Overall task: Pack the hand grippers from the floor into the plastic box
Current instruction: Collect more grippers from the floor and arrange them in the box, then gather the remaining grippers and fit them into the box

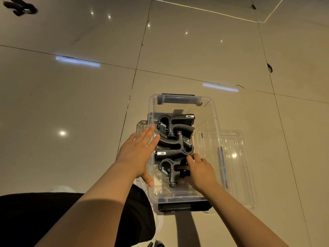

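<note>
Reaching forward from the lower left of the frame, the left hand [138,150] lies with its fingers straight and together, flat against the left wall of the clear plastic box [212,111], the thumb hanging down beside the wall; it grasps nothing. The right hand [201,171] comes in from the lower right and dips inside the box, its fingers curled round the handle end of the nearest hand gripper [169,172], a black one with a coiled spring on its left side that lies on the box bottom in the lower part of the box. Just above it in the frame a second hand gripper [175,148] lies across the middle of the box, its label facing up, right beside the fingertips of both hands. A third hand gripper [173,124] sits higher still, toward the far end of the box, apart from both hands. The box stands on the tiled floor [89,97] at lower centre, with a dark latch at its far end and another at its near end. A clear lid [236,166] lies flat on the floor touching the box's right side. Far off in the upper left corner another black hand gripper [20,8] rests on the floor, well apart from the box and the hands. A black-clad leg [44,214] fills the lower left.
</note>
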{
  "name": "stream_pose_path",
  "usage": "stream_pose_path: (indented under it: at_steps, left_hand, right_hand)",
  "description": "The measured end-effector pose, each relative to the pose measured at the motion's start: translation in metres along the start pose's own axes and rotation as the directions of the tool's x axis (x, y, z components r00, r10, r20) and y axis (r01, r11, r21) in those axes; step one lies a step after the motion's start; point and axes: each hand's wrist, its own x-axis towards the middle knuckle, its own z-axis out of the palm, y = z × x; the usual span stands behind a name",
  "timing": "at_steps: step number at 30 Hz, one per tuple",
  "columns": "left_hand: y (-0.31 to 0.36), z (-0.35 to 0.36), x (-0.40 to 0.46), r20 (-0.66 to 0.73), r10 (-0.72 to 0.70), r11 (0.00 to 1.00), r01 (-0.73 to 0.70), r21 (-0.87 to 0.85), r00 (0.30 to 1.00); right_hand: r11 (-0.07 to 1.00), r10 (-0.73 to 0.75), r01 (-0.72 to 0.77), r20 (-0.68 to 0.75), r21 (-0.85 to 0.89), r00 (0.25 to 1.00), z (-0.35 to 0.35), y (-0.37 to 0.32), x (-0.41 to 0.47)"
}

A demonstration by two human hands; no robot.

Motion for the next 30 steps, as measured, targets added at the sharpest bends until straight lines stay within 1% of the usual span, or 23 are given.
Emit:
stream_pose_path:
  at_steps: [4,7,10,12,14,15,18,21,25,27,30]
  left_hand:
    - [0.005,-0.007,-0.005,0.007,0.011,0.999,-0.010,-0.039,1.000]
    - [0.006,-0.016,-0.019,-0.015,0.002,0.996,-0.003,-0.089,1.000]
    - [0.006,-0.031,-0.038,-0.083,-0.031,0.996,0.023,-0.090,0.996]
    - [0.006,-0.042,-0.055,-0.185,-0.100,0.981,0.065,-0.184,0.978]
    - [0.008,-0.050,-0.074,-0.292,-0.187,0.936,0.080,-0.343,0.938]
    - [0.009,-0.053,-0.085,-0.339,-0.218,0.915,0.071,-0.396,0.915]
    - [0.009,-0.054,-0.125,-0.450,-0.282,0.876,0.036,-0.481,0.848]
    - [-0.010,-0.050,-0.165,-0.514,-0.357,0.813,-0.011,-0.582,0.780]
    - [-0.071,-0.054,-0.212,-0.584,-0.479,0.716,-0.093,-0.692,0.655]
    - [-0.111,-0.063,-0.237,-0.590,-0.515,0.682,-0.120,-0.721,0.622]
    - [-0.180,-0.075,-0.280,-0.589,-0.555,0.688,-0.075,-0.722,0.587]
  right_hand:
    - [0.999,0.037,-0.036,0.047,-0.017,0.998,-0.007,-0.007,0.000]
    - [0.997,0.020,-0.025,0.058,0.073,0.998,-0.026,-0.010,-0.012]
    - [0.974,-0.034,0.044,-0.049,0.224,0.998,-0.051,-0.014,-0.041]
    - [0.946,-0.068,0.102,-0.120,0.307,0.990,-0.069,-0.018,-0.061]
    - [0.920,-0.092,0.159,-0.197,0.358,0.976,-0.088,-0.024,-0.080]
    - [0.908,-0.098,0.184,-0.236,0.376,0.967,-0.098,-0.029,-0.088]
    - [0.861,-0.148,0.287,-0.333,0.421,0.931,-0.130,-0.054,-0.107]
    - [0.862,-0.200,0.351,-0.392,0.365,0.898,-0.163,-0.096,-0.114]
    - [0.835,-0.257,0.424,-0.432,0.351,0.864,-0.201,-0.170,-0.111]
    - [0.830,-0.291,0.448,-0.429,0.331,0.855,-0.220,-0.214,-0.104]
    - [0.802,-0.363,0.517,-0.442,0.300,0.820,-0.250,-0.289,-0.087]
